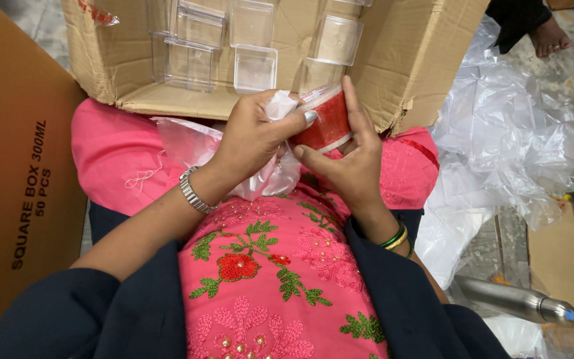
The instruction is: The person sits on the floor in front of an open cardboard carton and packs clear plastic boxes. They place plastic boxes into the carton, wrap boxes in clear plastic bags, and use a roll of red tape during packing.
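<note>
A short round plastic tub with a red printed band and pale rim (325,119) is held above the lap, just near of an open brown corrugated cardboard box (406,60). The tub lies tilted, its axis running from near right to far left, with the pale rim toward the far left. The right hand (347,159) cradles it from below and behind, forefinger extended up its far side and thumb pressed on its near edge. The left hand (254,136) closes over the tub's left end, fingers curled and thumb tip on the red band, pinching a crumpled clear plastic bag (194,143) against the rim; the bag trails to the left and down over the pink embroidered garment (267,266). Inside the box, clear square plastic containers (255,66) are stacked. A large flat brown carton (14,179) stands at the left. At the right lie loose clear plastic sheets (519,139) and, nearer, a steel bottle (513,300). Another person's bare foot (549,36) shows at the far right.
</note>
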The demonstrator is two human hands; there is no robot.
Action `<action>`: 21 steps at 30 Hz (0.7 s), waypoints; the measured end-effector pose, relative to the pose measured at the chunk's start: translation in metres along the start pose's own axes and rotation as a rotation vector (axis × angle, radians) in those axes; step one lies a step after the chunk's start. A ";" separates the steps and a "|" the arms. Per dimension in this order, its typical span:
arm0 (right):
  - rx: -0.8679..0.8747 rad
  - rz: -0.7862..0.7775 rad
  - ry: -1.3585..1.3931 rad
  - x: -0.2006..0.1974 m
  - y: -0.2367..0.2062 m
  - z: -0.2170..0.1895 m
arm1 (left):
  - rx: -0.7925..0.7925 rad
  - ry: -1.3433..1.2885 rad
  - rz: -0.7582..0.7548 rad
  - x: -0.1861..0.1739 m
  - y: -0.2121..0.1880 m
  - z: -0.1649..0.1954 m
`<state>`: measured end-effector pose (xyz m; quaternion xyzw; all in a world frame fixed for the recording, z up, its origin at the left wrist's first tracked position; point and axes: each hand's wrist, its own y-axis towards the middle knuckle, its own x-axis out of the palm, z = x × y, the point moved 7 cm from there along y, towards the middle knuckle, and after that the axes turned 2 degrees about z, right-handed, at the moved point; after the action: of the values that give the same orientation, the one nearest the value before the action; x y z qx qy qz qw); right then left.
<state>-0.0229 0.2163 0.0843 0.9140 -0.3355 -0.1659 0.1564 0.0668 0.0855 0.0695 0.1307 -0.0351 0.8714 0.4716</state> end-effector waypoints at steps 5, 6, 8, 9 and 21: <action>-0.071 0.033 -0.138 0.000 -0.004 -0.007 | 0.011 0.051 0.023 0.000 0.001 -0.002; -0.071 0.031 -0.150 -0.001 -0.004 -0.007 | 0.014 0.055 0.025 0.001 0.001 -0.001; -0.070 0.029 -0.176 -0.002 -0.002 -0.006 | 0.025 0.022 -0.029 0.003 0.000 0.002; -0.022 0.026 -0.076 -0.003 -0.001 -0.002 | 0.031 0.006 -0.055 0.004 0.000 0.004; -0.028 0.058 -0.116 -0.001 -0.007 -0.003 | 0.034 0.071 0.004 0.003 0.001 0.001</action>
<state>-0.0185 0.2224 0.0840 0.8905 -0.3681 -0.2185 0.1543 0.0645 0.0872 0.0713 0.1077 -0.0037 0.8768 0.4686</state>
